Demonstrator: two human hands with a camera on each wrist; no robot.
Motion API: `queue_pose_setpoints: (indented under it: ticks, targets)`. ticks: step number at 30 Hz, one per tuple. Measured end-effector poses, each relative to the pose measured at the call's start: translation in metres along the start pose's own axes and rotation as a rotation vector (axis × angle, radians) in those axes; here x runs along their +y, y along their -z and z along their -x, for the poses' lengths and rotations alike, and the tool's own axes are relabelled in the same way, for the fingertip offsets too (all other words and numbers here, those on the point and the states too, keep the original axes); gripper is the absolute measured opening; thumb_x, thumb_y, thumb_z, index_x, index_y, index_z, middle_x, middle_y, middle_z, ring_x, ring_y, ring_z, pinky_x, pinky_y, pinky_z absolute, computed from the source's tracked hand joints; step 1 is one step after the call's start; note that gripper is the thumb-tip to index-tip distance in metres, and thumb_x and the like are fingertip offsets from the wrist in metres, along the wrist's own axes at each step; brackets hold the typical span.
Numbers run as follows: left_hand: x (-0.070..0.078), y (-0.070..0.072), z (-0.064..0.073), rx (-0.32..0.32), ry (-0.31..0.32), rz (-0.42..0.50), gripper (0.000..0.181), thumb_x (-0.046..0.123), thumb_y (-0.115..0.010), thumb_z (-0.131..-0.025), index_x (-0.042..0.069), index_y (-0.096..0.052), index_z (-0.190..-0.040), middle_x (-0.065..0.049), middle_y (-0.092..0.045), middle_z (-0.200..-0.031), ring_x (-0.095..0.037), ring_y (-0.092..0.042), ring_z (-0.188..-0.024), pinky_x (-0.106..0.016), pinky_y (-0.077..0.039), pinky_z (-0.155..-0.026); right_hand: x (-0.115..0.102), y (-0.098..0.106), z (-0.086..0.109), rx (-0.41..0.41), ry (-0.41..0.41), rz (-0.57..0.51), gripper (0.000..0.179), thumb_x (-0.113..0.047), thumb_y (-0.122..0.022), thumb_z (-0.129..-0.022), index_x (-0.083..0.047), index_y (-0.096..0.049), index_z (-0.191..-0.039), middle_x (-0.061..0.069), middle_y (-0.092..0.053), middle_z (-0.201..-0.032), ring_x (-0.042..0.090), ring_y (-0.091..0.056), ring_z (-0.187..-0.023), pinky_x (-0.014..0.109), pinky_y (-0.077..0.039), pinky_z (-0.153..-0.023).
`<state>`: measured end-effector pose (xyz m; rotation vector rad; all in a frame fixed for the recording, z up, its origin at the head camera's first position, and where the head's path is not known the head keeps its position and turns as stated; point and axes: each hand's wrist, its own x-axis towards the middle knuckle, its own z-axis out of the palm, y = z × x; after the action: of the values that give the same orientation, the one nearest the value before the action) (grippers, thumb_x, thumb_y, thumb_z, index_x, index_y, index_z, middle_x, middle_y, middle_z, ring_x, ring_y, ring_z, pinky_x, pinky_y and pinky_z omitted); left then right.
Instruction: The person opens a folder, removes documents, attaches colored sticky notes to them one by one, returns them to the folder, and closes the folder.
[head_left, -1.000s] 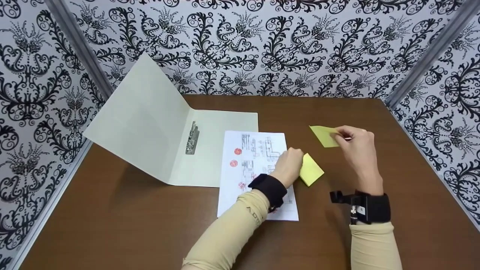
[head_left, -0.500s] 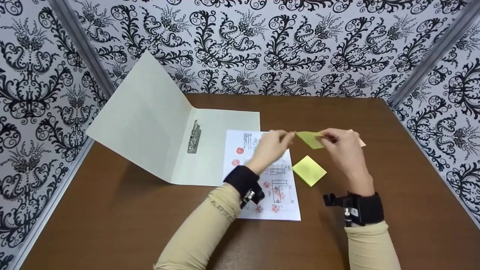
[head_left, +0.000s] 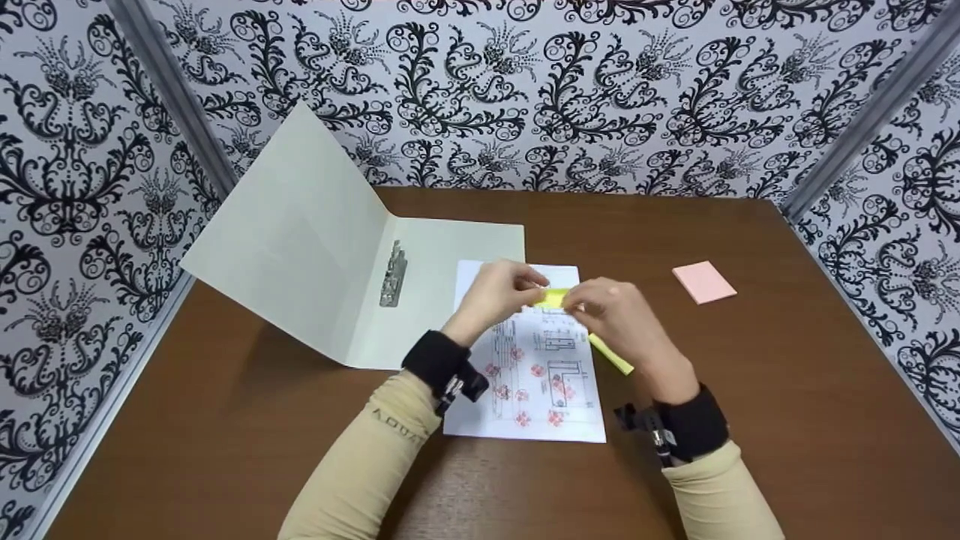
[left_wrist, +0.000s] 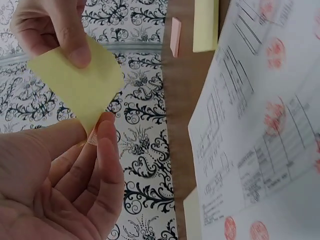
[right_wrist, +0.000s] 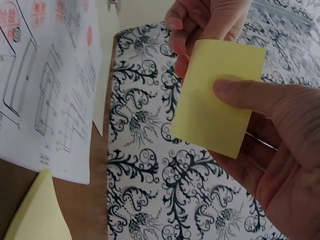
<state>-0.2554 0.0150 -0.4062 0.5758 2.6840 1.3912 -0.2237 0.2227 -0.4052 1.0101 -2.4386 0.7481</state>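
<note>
A yellow sticky note (head_left: 553,298) is held up over the printed sheets (head_left: 525,382), between both hands. My left hand (head_left: 495,296) pinches one corner of it between thumb and fingertips. On the opposite side my right hand (head_left: 622,319) grips it, thumb (right_wrist: 245,92) flat on the note's face and fingers behind. The note looks slightly bent in the left wrist view. Below the right hand, a yellow sticky note pad (head_left: 611,354) lies by the sheets' right edge, partly hidden by that hand.
A pale folder (head_left: 292,247) stands open at left, its cover raised and a metal clip (head_left: 394,276) near its spine. The sheets overlap its right flap. A pink sticky note pad (head_left: 703,282) lies on the brown table (head_left: 787,390) at right. Patterned walls surround the table.
My left hand has left the yellow pad and taken the note's corner. My right hand has brought the note leftward over the sheets, uncovering the pink pad.
</note>
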Motion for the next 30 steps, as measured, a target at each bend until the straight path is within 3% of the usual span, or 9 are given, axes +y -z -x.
queue_pose_setpoints:
  ticks: [5,7,16,21,26,30]
  targets:
    - [-0.014,0.003,0.008,0.051,-0.041,-0.076,0.014,0.013,-0.071,-0.091,0.009,-0.08,-0.102,-0.007,-0.079,-0.098,-0.018,-0.074,-0.087,-0.026,-0.058,-0.076,-0.004,-0.003,-0.001,-0.191,-0.053,-0.086,0.019,-0.013,-0.08,-0.083,-0.004,-0.076,-0.099,0.009,-0.077,-0.097,0.026,-0.071,-0.089,0.039,-0.058,-0.079]
    - [-0.019,0.003,0.011,0.062,-0.047,-0.094,0.013,0.013,-0.072,-0.091,0.01,-0.08,-0.101,-0.006,-0.079,-0.099,-0.018,-0.074,-0.09,-0.029,-0.059,-0.079,-0.005,-0.003,-0.001,-0.231,-0.095,-0.114,0.026,-0.019,-0.081,-0.083,-0.004,-0.075,-0.104,0.009,-0.077,-0.099,0.025,-0.07,-0.09,0.04,-0.058,-0.08]
    - [-0.042,0.001,0.024,0.08,-0.013,-0.065,0.015,0.01,-0.069,-0.092,0.009,-0.079,-0.104,-0.008,-0.078,-0.105,-0.023,-0.073,-0.102,-0.035,-0.058,-0.092,0.002,-0.022,-0.004,-0.179,-0.247,-0.125,0.017,-0.013,-0.074,-0.089,-0.002,-0.073,-0.103,0.01,-0.074,-0.096,0.023,-0.069,-0.084,0.044,-0.06,-0.075]
    - [-0.049,-0.003,0.026,0.026,-0.031,-0.056,0.017,0.009,-0.066,-0.094,0.009,-0.078,-0.106,-0.008,-0.078,-0.107,-0.023,-0.073,-0.102,-0.035,-0.057,-0.093,0.008,-0.041,-0.001,-0.229,-0.298,-0.11,0.025,-0.014,-0.075,-0.089,0.0,-0.069,-0.108,0.015,-0.071,-0.101,0.028,-0.07,-0.09,0.045,-0.061,-0.078]
    - [-0.052,-0.006,0.025,-0.044,-0.074,-0.081,0.017,0.008,-0.064,-0.096,0.007,-0.078,-0.106,-0.008,-0.077,-0.108,-0.022,-0.072,-0.103,-0.035,-0.057,-0.093,0.01,-0.054,0.0,-0.286,-0.302,-0.095,0.013,-0.01,-0.071,-0.091,-0.003,-0.071,-0.101,0.012,-0.075,-0.092,0.024,-0.071,-0.086,0.04,-0.06,-0.075]
    - [-0.054,-0.009,0.022,-0.067,-0.08,-0.121,0.018,0.004,-0.064,-0.095,0.007,-0.077,-0.107,-0.008,-0.077,-0.107,-0.022,-0.073,-0.102,-0.034,-0.057,-0.092,0.01,-0.06,0.001,-0.283,-0.326,-0.068,0.008,-0.007,-0.068,-0.092,-0.004,-0.074,-0.098,0.01,-0.076,-0.09,0.023,-0.072,-0.084,0.039,-0.06,-0.075]
